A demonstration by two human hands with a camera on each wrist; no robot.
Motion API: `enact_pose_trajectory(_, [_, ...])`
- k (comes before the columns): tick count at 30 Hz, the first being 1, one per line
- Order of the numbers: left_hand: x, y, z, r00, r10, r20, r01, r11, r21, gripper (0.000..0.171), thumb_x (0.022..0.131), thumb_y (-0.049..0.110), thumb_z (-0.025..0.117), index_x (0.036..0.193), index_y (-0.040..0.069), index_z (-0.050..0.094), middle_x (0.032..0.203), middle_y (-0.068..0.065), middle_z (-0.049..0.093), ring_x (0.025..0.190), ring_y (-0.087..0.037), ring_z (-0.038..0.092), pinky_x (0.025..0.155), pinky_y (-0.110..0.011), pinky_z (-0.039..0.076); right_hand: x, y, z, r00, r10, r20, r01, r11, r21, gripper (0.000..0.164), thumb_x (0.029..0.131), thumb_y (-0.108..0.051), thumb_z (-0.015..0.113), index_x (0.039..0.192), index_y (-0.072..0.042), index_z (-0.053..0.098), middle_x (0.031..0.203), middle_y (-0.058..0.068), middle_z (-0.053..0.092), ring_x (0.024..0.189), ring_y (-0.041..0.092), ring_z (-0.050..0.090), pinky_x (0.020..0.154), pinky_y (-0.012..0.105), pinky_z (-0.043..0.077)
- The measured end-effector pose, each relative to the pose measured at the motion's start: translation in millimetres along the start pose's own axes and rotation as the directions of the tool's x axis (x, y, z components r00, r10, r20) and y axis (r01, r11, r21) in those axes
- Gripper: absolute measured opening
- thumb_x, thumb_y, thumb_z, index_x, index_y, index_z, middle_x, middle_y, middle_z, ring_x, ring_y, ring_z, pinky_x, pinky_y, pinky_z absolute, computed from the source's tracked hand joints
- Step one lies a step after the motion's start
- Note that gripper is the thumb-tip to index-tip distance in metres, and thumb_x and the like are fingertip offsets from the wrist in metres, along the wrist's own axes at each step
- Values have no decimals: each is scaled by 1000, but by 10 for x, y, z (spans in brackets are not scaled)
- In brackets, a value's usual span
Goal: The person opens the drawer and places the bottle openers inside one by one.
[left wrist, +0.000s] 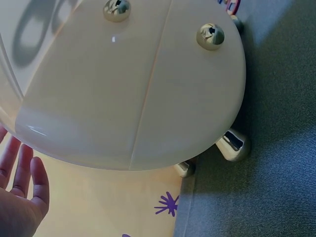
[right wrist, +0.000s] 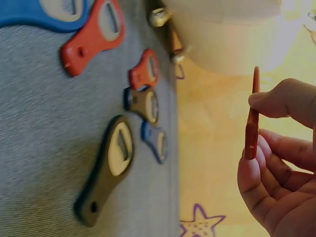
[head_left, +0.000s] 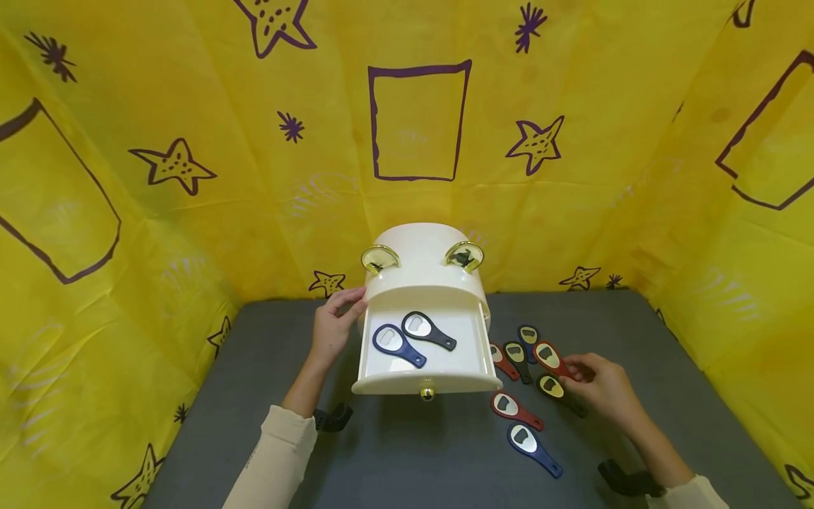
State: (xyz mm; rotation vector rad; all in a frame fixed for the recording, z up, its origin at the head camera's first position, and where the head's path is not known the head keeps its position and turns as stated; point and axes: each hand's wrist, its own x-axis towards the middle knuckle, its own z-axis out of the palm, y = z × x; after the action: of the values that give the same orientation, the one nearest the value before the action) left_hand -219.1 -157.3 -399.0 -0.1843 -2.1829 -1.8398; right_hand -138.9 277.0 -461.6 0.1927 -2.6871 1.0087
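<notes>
My right thumb and fingers pinch a flat red bottle opener with a pale oval plate [head_left: 552,359], so my right hand [head_left: 600,389] has it up off the dark grey table [head_left: 267,367], to the right of the shiny white box with a round top and gold-rimmed ears [head_left: 420,265]. My left hand [head_left: 333,329] is at the left side of the box, fingers loose and nearly straight; I can't tell if all the tips touch it. The box's white drawer with a round gold knob [head_left: 388,384] is pulled out at the front, and in it lie a blue bottle opener [head_left: 402,347] and a black bottle opener [head_left: 434,333]. More red, black and blue openers [head_left: 534,449] lie to the right of the box, one black one just under my right hand.
</notes>
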Motion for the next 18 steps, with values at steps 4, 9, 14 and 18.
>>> enact_pose_trajectory(4, [7, 0, -1, 1000, 6, -1, -6, 1000, 1, 31, 88, 3, 69, 116, -10, 66, 125, -26, 61, 100, 2, 56, 81, -9, 49, 55, -93, -56, 1000, -18, -19, 18, 1000, -6, 24, 74, 0, 80, 96, 4, 71, 80, 7, 67, 66, -7, 49, 57, 17, 49])
enact_pose_trajectory(9, [5, 5, -1, 1000, 7, 1, -7, 1000, 0, 31, 88, 4, 69, 116, -11, 65, 125, -26, 60, 100, 3, 56, 81, -9, 49, 129, -210, -105, 995, -84, -51, 84, 996, 15, 24, 72, 2, 80, 94, 4, 71, 79, 8, 67, 66, -9, 50, 57, 13, 48])
enact_pose_trajectory(14, [2, -4, -1, 1000, 6, 2, -6, 1000, -7, 32, 88, 3, 69, 116, -11, 65, 125, -26, 60, 100, 2, 56, 81, -9, 49, 203, -329, -127, 991, -117, -61, 119, 993, 21, 23, 73, 2, 79, 94, 3, 71, 79, 7, 67, 67, -9, 50, 58, 12, 47])
enact_pose_trajectory(18, [2, -11, -2, 1000, 8, 1, -8, 1000, -6, 32, 88, 4, 70, 116, -11, 65, 125, -26, 60, 100, 2, 56, 81, -9, 49, 265, -418, -140, 993, -110, -45, 111, 994, 22, 23, 74, 0, 79, 96, 1, 71, 80, 6, 67, 68, -8, 50, 59, 14, 48])
